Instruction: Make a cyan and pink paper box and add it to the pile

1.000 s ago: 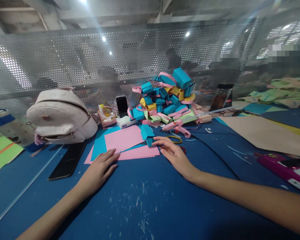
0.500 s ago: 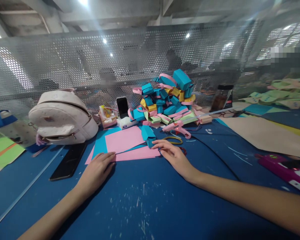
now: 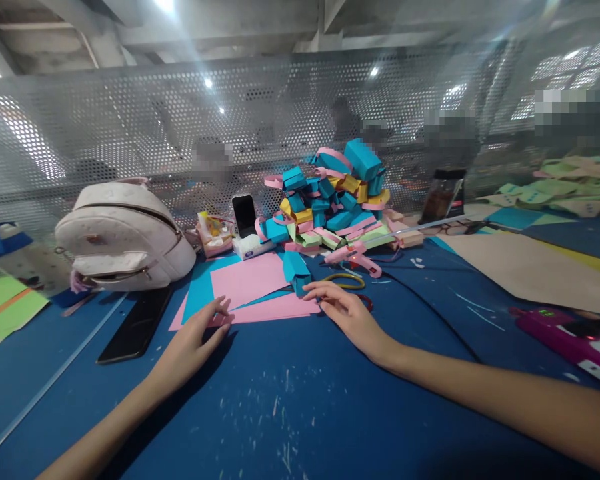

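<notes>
- Left hand point(image 3: 197, 337) open and loosely spread over the near left corner of the paper sheets, thumb apart from the fingers; contact with the paper hard to tell.
- Right hand point(image 3: 349, 319) half open, fingers bent and narrowly parted, fingertips at the lower right of a folded blue paper box point(image 3: 296, 270); whether touching or just beside it, impossible to tell.
- Blue paper box at the right end of the sheets, between the right hand and the large pile.
- Under and beside the box, overlapping sheets: a pink sheet point(image 3: 247, 275) uppermost, a blue sheet point(image 3: 200, 290) below, more pink at the near edge.
- Just behind the right hand, a pink glue gun point(image 3: 359, 259) lying on the table point(image 3: 260, 413), with a small red light and a dark cord running right.
- Farther back, a heaped pile of folded paper pieces point(image 3: 325, 200) in blue, pink, yellow and pale green.
- To the left, a black phone point(image 3: 136, 328) lying flat, near a white backpack point(image 3: 125, 233).
- Left of the pile, a white tissue pack point(image 3: 253, 246) in front of an upright dark-screened device point(image 3: 244, 215).
- At right, a large beige sheet point(image 3: 535, 267) and a purple device point(image 3: 550, 327).
</notes>
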The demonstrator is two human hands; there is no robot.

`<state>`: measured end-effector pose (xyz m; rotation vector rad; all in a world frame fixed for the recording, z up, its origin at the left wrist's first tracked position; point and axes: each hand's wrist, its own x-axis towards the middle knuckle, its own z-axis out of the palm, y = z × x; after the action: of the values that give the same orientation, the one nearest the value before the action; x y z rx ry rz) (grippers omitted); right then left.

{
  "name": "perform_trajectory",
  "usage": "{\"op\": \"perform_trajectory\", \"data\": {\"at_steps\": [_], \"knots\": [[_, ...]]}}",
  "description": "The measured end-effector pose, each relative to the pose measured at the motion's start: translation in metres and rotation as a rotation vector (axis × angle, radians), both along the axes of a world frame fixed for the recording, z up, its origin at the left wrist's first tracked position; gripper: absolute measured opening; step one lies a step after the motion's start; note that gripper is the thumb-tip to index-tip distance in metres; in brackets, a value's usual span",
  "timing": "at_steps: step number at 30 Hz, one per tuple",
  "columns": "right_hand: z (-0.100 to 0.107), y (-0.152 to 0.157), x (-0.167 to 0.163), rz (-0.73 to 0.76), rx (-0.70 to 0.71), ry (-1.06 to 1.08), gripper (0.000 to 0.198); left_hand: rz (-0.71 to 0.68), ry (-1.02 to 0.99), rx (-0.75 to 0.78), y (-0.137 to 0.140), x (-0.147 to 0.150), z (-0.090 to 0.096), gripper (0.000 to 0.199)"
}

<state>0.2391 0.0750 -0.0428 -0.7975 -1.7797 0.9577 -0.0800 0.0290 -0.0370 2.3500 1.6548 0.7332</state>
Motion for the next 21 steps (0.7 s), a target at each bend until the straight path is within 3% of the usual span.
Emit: {"op": "perform_trajectory", "data": {"at_steps": [8, 11, 15, 21], "knots": [[-0.003, 0.003, 0.0, 0.008, 0.009, 0.004, 0.025, -0.015, 0.141, -0.006, 0.002, -0.006, 0.0, 0.048], [-0.003, 0.003, 0.0, 0.004, 0.012, 0.005, 0.025, 0.011, 0.076, -0.077, 0.001, -0.004, 0.005, 0.046], [-0.002, 0.002, 0.0, 0.007, 0.015, 0.004, 0.026, -0.001, -0.283, -0.265, 0.001, 0.002, 0.011, 0.041], [-0.002, 0.002, -0.001, 0.02, 0.015, 0.022, 0.025, -0.027, -1.113, -0.469, 0.004, 0.003, 0.021, 0.039]]}}
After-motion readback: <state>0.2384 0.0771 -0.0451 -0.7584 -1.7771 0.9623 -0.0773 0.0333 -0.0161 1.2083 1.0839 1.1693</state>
